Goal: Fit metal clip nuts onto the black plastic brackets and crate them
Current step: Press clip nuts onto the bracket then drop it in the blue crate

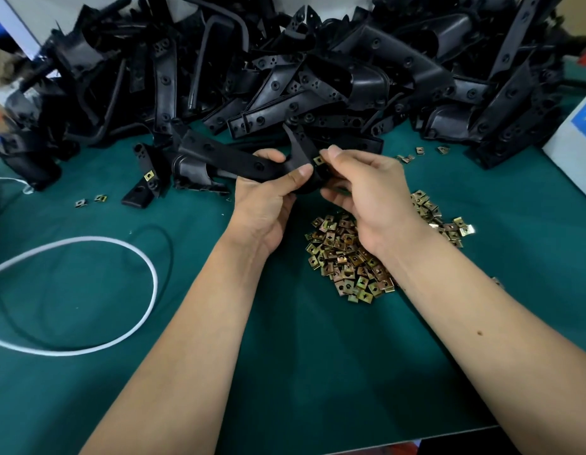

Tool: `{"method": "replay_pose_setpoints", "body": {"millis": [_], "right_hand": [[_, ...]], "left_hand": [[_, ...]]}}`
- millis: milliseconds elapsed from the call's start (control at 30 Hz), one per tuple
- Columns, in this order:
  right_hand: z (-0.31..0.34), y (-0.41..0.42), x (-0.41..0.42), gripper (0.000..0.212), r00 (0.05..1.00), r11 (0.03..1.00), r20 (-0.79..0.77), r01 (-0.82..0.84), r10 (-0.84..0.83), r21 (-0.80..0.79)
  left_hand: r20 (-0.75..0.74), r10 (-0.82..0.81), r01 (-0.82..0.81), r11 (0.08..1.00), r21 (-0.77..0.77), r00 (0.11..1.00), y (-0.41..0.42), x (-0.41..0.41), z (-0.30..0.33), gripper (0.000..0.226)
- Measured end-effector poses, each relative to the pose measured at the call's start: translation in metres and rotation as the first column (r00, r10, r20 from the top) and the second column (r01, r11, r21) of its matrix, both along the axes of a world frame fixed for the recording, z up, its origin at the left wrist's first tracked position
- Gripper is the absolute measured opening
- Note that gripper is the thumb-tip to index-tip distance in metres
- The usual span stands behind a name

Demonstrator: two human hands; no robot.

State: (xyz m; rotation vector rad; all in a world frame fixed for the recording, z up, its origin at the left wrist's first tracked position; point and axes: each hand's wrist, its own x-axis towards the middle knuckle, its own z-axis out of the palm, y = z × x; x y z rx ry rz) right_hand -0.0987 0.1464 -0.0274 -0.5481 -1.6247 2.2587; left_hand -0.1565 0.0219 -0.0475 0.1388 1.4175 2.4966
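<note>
Head view: fitting step, left hand (268,188) gripping black bracket (239,159), right hand (360,185) pinching clip nut (318,159) onto its tab; next, likely pressing home squarely.

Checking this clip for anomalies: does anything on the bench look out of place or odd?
Mostly orderly. A few clip nuts lie strayed from the main nut pile, two more at left, and a white cable loops across the green mat.

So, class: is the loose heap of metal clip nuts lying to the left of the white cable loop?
No, the heap of clip nuts lies right of the white cable, under the right forearm.
</note>
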Motion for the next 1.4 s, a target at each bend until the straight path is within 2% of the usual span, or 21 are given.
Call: {"method": "replay_pose_setpoints", "body": {"millis": [267,367,433,467,500,533,567,600,633,733,800,900,967,1000,1067,1133,1167,1200,1267,1400], "right_hand": [[0.003,0.007,0.001,0.018,0.986,0.986,0.011,-0.166,0.166,-0.001],[0.008,0.019,0.001,0.020,0.970,0.963,0.034,-0.242,0.240,0.118],[0.012,0.032,0.002,0.018,0.978,0.931,0.041,-0.208,0.205,0.300],[0.012,0.039,0.001,0.016,0.986,0.871,0.056,-0.167,0.160,0.463],[0.012,0.048,0.001,0.014,0.990,0.746,0.079,-0.138,0.114,0.652],[0.012,0.056,0.000,0.012,0.989,0.574,0.116,-0.148,0.093,0.805],[0.013,0.063,0.001,0.010,0.980,0.408,0.175,-0.200,0.099,0.891],[0.014,0.068,0.001,0.007,0.963,0.293,0.240,-0.266,0.124,0.918],[0.015,0.070,0.002,0.003,0.939,0.235,0.302,-0.334,0.162,0.913],[0.016,0.071,0.002,0.011,0.870,0.079,0.432,-0.461,0.239,0.884],[0.015,0.069,0.002,0.016,0.857,0.035,0.453,-0.475,0.245,0.879],[0.014,0.069,0.002,0.017,0.868,0.075,0.432,-0.461,0.243,0.884],[0.013,0.067,0.002,0.018,0.895,0.171,0.374,-0.420,0.245,0.891],[0.011,0.064,0.001,0.018,0.917,0.274,0.310,-0.374,0.250,0.886],[0.007,0.053,0.000,0.016,0.964,0.583,0.112,-0.236,0.240,0.777],[0.004,0.039,-0.002,0.015,0.985,0.866,-0.056,-0.116,0.163,0.487],[0.003,0.033,-0.002,0.013,0.989,0.940,-0.089,-0.082,0.118,0.332],[0.002,0.028,-0.003,0.011,0.992,0.975,-0.098,-0.062,0.085,0.214],[0.001,0.023,-0.004,0.011,0.994,0.992,-0.095,-0.046,0.057,0.116],[-0.001,0.019,-0.006,0.010,0.995,0.991,-0.082,-0.042,0.053,0.127]], "left_hand": [[-0.015,0.072,-0.072,0.997,-0.036,0.997,0.001,0.002,0.001,0.041],[0.030,0.027,-0.027,1.000,0.004,0.999,-0.002,0.000,0.004,0.040],[0.078,0.004,-0.008,0.999,0.052,0.997,-0.004,-0.003,0.007,0.038],[0.110,0.001,-0.010,0.997,0.081,0.994,-0.006,-0.004,0.008,0.037],[0.148,0.002,-0.018,0.993,0.113,0.989,-0.007,-0.005,0.008,0.036],[0.184,0.003,-0.030,0.989,0.147,0.983,-0.009,-0.006,0.008,0.035],[0.212,0.002,-0.040,0.984,0.176,0.977,-0.010,-0.007,0.008,0.034],[0.228,0.003,-0.049,0.980,0.194,0.974,-0.010,-0.007,0.008,0.033],[0.235,0.007,-0.054,0.979,0.198,0.972,-0.010,-0.007,0.008,0.032],[0.225,0.014,-0.052,0.985,0.166,0.974,-0.008,-0.007,0.008,0.032],[0.208,0.007,-0.039,0.988,0.148,0.978,-0.008,-0.006,0.009,0.033],[0.183,-0.001,-0.023,0.991,0.131,0.983,-0.008,-0.006,0.008,0.035],[0.160,-0.009,-0.010,0.993,0.120,0.987,-0.008,-0.006,0.007,0.037],[0.147,-0.018,0.001,0.994,0.109,0.989,-0.008,-0.006,0.007,0.037],[0.118,-0.050,0.043,0.997,0.065,0.992,-0.009,-0.006,0.007,0.038],[0.072,-0.101,0.101,0.995,0.005,0.992,-0.009,-0.005,0.008,0.038],[0.049,-0.121,0.122,0.992,-0.022,0.991,-0.009,-0.003,0.009,0.037],[0.033,-0.136,0.138,0.990,-0.043,0.990,-0.009,-0.002,0.010,0.036],[0.015,-0.157,0.158,0.985,-0.066,0.988,-0.009,0.000,0.011,0.034],[0.022,-0.157,0.158,0.985,-0.066,0.987,-0.009,0.002,0.012,0.033]]}}
